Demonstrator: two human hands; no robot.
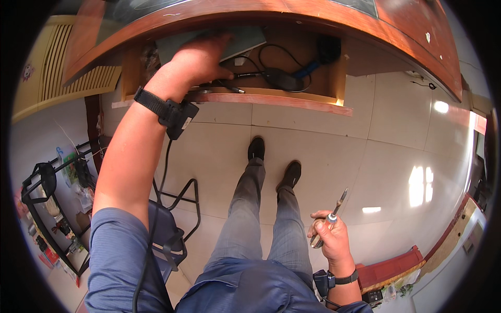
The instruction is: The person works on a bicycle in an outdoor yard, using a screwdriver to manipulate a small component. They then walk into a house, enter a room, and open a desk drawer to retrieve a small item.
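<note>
My left hand (206, 57) reaches into an open wooden drawer (292, 103) under the desk top. Its fingers are spread over a blue-grey flat booklet or folder (248, 41); some fingertips are in shadow. Beside the hand lie a black cable with a plug (236, 89) and a black adapter-like block (282, 78). A blue-handled item (308, 69) and a dark round object (329, 49) sit at the drawer's right end. Low on the right, my right hand (334, 237) is closed around a screwdriver (331, 219), its metal tip pointing up.
A reddish-brown desk (402, 31) spans the top. On the left stand a cream slatted cabinet (68, 62), a dark blue chair (169, 235) and a black rack (47, 229) with odds and ends. A red box-like piece (391, 268) lies at lower right.
</note>
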